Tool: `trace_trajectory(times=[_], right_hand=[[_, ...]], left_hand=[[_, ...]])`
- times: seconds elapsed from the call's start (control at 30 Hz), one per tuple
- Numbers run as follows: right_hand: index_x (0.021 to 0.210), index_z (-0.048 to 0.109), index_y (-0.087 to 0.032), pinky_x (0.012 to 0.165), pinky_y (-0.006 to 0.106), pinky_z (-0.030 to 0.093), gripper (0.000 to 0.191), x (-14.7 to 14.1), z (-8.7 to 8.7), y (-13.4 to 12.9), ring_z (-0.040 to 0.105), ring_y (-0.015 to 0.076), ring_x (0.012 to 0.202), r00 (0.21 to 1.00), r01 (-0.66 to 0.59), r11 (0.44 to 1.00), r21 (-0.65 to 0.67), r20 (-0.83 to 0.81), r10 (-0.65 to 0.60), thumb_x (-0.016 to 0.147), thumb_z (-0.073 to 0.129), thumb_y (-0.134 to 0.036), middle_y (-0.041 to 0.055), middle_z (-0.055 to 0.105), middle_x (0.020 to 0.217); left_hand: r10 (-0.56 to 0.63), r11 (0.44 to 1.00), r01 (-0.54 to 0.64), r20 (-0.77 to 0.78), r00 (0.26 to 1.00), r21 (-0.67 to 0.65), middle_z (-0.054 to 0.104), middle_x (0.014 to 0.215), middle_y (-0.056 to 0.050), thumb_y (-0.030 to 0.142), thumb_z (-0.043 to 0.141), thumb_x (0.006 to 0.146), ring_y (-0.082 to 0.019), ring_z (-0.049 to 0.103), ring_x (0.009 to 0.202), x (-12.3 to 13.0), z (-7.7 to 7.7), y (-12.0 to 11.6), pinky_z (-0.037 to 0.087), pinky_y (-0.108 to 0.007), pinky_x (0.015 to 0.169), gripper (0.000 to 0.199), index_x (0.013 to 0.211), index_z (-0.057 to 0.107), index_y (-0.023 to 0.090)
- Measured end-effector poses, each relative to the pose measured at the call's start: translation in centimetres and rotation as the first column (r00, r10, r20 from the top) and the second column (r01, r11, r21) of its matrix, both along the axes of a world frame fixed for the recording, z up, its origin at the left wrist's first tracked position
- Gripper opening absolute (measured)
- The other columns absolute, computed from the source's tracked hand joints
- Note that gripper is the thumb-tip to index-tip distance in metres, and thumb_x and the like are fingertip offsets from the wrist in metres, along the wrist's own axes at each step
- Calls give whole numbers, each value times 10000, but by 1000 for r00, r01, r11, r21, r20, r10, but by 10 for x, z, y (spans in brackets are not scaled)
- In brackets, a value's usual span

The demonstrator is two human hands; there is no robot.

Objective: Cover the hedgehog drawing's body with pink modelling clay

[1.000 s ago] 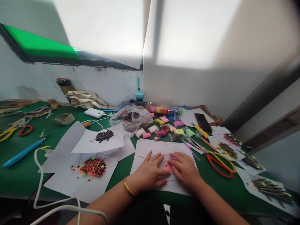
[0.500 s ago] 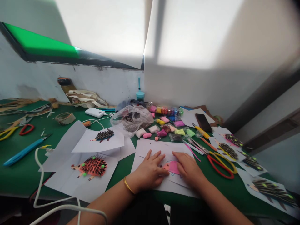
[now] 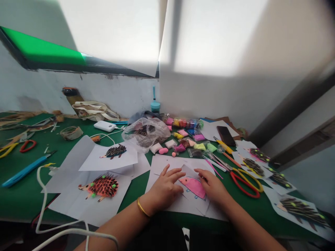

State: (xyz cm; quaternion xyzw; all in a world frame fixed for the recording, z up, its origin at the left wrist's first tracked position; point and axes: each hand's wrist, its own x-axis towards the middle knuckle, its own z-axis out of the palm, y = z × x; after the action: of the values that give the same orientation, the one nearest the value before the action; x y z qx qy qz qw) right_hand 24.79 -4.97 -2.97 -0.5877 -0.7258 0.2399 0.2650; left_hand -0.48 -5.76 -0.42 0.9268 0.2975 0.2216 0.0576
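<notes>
A pink clay hedgehog shape (image 3: 194, 187) with blue drawn feet lies on white paper (image 3: 159, 165) in front of me. To its left, my left hand (image 3: 167, 184), with a gold bangle at the wrist, rests on the paper, fingers spread. On the shape's right side is my right hand (image 3: 212, 185), its fingers apart and bent near the upper right edge of the pink clay. Neither hand shows anything held. Behind the paper lie a pink clay lump (image 3: 163, 150) and a small ball (image 3: 173, 154).
Red-and-yellow scissors (image 3: 246, 181) lie at the right beside finished hedgehog pictures (image 3: 252, 166). An orange hedgehog picture (image 3: 103, 186) is at the left. Clay packets (image 3: 180, 148) and a plastic bag (image 3: 146, 134) stand behind. A white cable (image 3: 43, 198) crosses the lower left.
My hands have lifted off the pink shape and moved slightly apart, so more of it shows. The shape and its sheet now lie turned, with the right end lower.
</notes>
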Motion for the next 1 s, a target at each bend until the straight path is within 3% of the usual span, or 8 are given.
trace_trajectory(times=[0.13, 0.23, 0.3, 0.47, 0.63, 0.77, 0.87, 1.0], right_hand=[[1254, 591, -192, 987, 376, 464, 414, -1, -2, 1, 610, 207, 1080, 999, 14, 999, 36, -40, -12, 898, 382, -226, 92, 645, 1193], [1229, 603, -190, 1006, 383, 440, 390, 2, 3, 0, 575, 212, 1121, 1000, -16, 994, 110, 22, 14, 902, 392, -221, 90, 636, 1187], [1161, 640, -185, 995, 391, 434, 352, 6, 8, -4, 564, 224, 1112, 996, -23, 988, 152, 84, 10, 898, 407, -216, 94, 638, 1152], [1007, 697, -216, 868, 357, 457, 271, 9, 15, -25, 585, 218, 949, 980, -90, 984, 153, 188, 61, 917, 443, -246, 71, 648, 973], [1139, 650, -214, 856, 350, 434, 305, 9, 13, -37, 578, 228, 948, 965, -36, 983, 180, 263, -13, 919, 470, -326, 78, 644, 991], [973, 655, -209, 841, 333, 417, 223, 12, 14, -29, 581, 221, 929, 951, 61, 989, 137, 292, -99, 896, 475, -317, 65, 647, 965], [804, 612, -212, 767, 301, 411, 191, 9, 17, -20, 577, 198, 845, 961, 41, 997, 71, 271, -59, 890, 460, -291, 41, 640, 863], [788, 585, -218, 673, 274, 393, 199, -1, 21, -9, 576, 184, 770, 977, 22, 1000, 4, 210, -23, 896, 429, -275, 19, 644, 799]], left_hand=[[-63, 998, 62, 20, 998, 12, 585, 1272, -11, 132, 578, 810, -217, 498, 1196, 1, 5, -2, 177, -493, 1154, 177, 831, 697, 261], [-104, 995, 104, -20, 994, -9, 623, 1136, -16, 154, 582, 797, -203, 539, 1035, 3, 9, -4, 346, -413, 1036, 144, 851, 680, 245], [-131, 991, 130, -53, 990, -24, 632, 1046, -19, 168, 583, 792, -196, 537, 961, 5, 12, -6, 397, -372, 939, 143, 887, 664, 238], [-185, 983, 183, -97, 978, -29, 619, 946, -17, 181, 579, 782, -194, 518, 911, 9, 14, -11, 379, -371, 904, 180, 941, 637, 241], [-222, 975, 221, -137, 965, -23, 590, 942, -17, 211, 619, 734, -202, 493, 892, 13, 11, -15, 367, -383, 897, 204, 932, 636, 258], [-203, 979, 203, -151, 968, -15, 570, 945, -20, 230, 605, 748, -210, 486, 901, 14, 10, -16, 363, -388, 896, 186, 929, 631, 265], [-194, 981, 196, -151, 969, -2, 562, 933, -20, 231, 590, 765, -207, 484, 892, 14, 11, -16, 361, -385, 895, 159, 916, 627, 265], [-159, 986, 165, -145, 977, 27, 555, 917, -28, 232, 575, 785, -211, 480, 889, 14, 11, -16, 358, -384, 882, 94, 869, 617, 239]])
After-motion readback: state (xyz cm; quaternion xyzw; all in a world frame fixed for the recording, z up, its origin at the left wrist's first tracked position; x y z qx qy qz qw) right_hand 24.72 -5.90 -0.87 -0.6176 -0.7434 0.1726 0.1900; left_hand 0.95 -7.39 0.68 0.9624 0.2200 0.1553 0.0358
